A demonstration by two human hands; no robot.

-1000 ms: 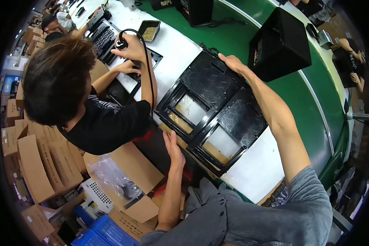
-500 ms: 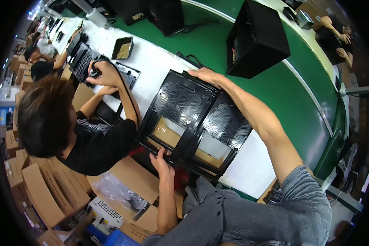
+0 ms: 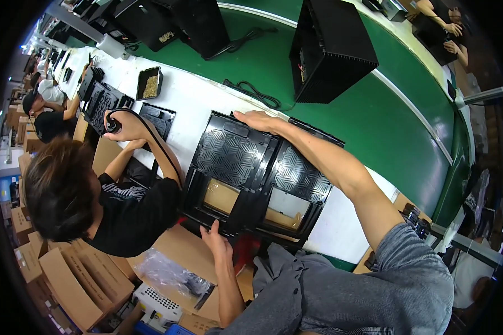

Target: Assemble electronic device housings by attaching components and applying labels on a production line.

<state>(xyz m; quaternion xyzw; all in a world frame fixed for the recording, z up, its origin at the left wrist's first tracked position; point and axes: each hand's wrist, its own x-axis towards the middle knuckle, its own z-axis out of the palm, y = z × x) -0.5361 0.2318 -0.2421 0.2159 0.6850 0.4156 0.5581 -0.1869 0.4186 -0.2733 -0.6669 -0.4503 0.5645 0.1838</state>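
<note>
Two black plastic panels lie side by side on the white bench in front of me, each with a raised geometric pattern and a rectangular opening. The left panel (image 3: 229, 153) has my right hand (image 3: 257, 120) gripping its far edge, my forearm crossing over the right panel (image 3: 302, 170) and hiding part of it. At the left panel's near edge, my left hand (image 3: 217, 242) holds the rim, thumb and fingers pointing up; its underside grip is hidden. Brown material and white surface show through the openings.
On my left a co-worker (image 3: 134, 195) holds a corded black tool over black parts. A small black tray (image 3: 150, 84) of screws sits beyond. Black cases (image 3: 332, 53) stand on the green conveyor (image 3: 397, 123). Below left is an open carton (image 3: 176, 251) with clear plastic.
The view has shifted, and the left panel looks turned slightly straighter. My left fingers have drawn back from the opening's border to the near rim. My right hand stays at the far edge.
</note>
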